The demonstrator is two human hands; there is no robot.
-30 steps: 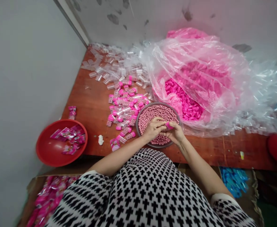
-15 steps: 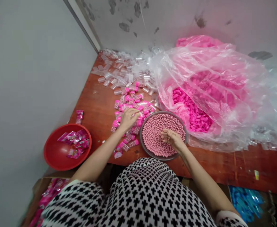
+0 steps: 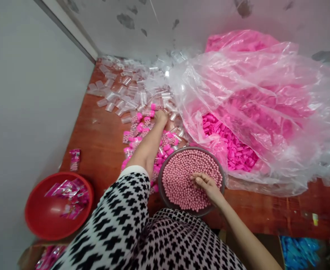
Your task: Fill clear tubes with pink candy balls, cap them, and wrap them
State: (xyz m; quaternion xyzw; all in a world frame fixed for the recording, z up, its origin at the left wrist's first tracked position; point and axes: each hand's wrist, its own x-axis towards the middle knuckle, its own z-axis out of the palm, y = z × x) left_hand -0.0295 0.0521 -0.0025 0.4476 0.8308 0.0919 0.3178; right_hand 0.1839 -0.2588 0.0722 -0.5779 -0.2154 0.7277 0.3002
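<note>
My left hand (image 3: 161, 117) reaches to the far edge of the filled bottles (image 3: 146, 120), small clear ones with pink beads and bright pink caps. Clear empty tubes (image 3: 131, 101) lie just beyond it; its fingers are hidden behind the hand and blurred. A grey bowl (image 3: 162, 191) full of pink beads (image 3: 182, 168) sits near the table's front edge. Over the beads, at the bowl's right side, is my right hand (image 3: 207, 185), its fingers bent and drawn together towards the thumb. Whatever is between those fingertips is too small to make out.
A clear plastic bag (image 3: 255, 75) with bright pink caps (image 3: 227, 146) spreads over the right of the table (image 3: 83, 123). A red bowl (image 3: 32, 213) with pink packets stands at the left, a pink-topped packet (image 3: 75, 159) behind it. Blue pieces (image 3: 300, 251) lie below the table.
My left hand has moved forward from over the capped bottles to the clear tubes. My right hand stays over the beads, fingers drawn closer. The view has shifted, moving the bowls lower.
</note>
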